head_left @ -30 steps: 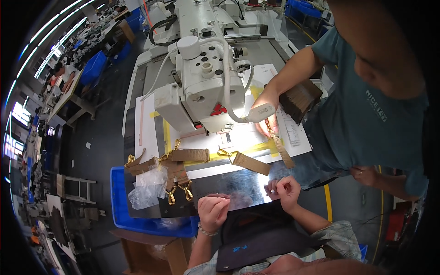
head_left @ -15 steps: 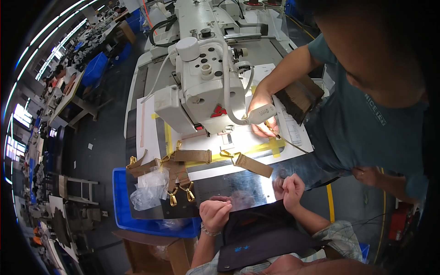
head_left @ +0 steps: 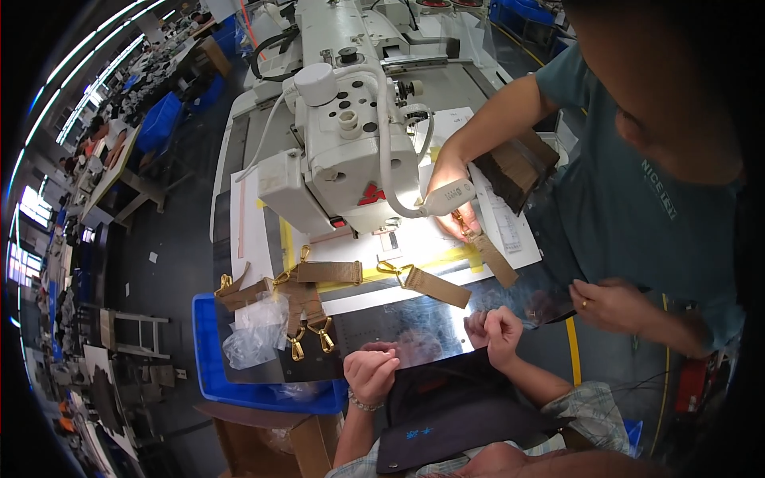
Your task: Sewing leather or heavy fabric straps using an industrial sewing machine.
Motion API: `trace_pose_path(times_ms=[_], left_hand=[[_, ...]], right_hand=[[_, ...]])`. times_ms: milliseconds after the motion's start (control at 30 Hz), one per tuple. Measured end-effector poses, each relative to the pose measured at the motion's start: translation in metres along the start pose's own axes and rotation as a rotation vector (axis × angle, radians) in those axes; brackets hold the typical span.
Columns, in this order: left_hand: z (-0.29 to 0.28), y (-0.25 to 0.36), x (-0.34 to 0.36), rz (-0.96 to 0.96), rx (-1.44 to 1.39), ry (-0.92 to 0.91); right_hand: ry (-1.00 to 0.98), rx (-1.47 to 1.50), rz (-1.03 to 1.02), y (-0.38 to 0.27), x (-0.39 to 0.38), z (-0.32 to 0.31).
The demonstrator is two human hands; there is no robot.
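Note:
My left hand is closed at the front edge of the dark metal plate. My right hand is curled shut at the same edge, further right. Nothing shows in either hand. Beyond them a brown webbing strap with a gold snap hook lies across the yellow-taped white sheet. To its left is a bunch of similar straps with gold hooks, beside a clear plastic bag. A co-worker's hand under the machine head holds another hooked strap.
A white industrial sewing machine stands over the work surface. A blue bin and a cardboard box are at the front left. The co-worker leans in from the right, with a brown block-shaped piece by their arm.
The co-worker's strap has turned from edge-on to flat side up. Their lower hand has come forward from beside the body, toward the plate. My hands stay nearly where they were.

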State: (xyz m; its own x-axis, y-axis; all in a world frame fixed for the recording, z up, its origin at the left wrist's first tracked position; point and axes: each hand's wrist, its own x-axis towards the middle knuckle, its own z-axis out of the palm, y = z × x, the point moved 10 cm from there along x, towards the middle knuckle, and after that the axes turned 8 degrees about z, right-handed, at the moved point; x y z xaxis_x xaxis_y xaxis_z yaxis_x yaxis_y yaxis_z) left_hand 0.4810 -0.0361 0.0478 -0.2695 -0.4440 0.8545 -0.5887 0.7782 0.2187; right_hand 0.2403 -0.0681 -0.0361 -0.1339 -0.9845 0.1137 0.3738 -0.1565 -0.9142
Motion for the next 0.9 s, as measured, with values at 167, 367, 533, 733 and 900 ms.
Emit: trace_pose_path(times_ms=[167, 367, 533, 733, 900], left_hand=[[0.0, -0.002, 0.001, -0.019, -0.015, 0.029], [0.002, 0.0, 0.004, -0.016, 0.007, 0.028], [0.001, 0.0, 0.008, -0.014, 0.032, 0.029], [0.002, -0.003, 0.011, -0.044, 0.009, 0.019], [0.004, -0.003, 0.012, -0.051, -0.011, 0.017]], right_hand=[[0.025, 0.067, 0.041, 0.004, 0.003, -0.001], [-0.034, -0.008, 0.077, 0.005, -0.006, 0.01], [-0.016, -0.351, 0.065, 0.003, -0.017, 0.011], [0.032, -0.242, 0.042, 0.0, -0.013, 0.005], [0.027, -0.069, 0.041, -0.005, -0.002, 0.002]])
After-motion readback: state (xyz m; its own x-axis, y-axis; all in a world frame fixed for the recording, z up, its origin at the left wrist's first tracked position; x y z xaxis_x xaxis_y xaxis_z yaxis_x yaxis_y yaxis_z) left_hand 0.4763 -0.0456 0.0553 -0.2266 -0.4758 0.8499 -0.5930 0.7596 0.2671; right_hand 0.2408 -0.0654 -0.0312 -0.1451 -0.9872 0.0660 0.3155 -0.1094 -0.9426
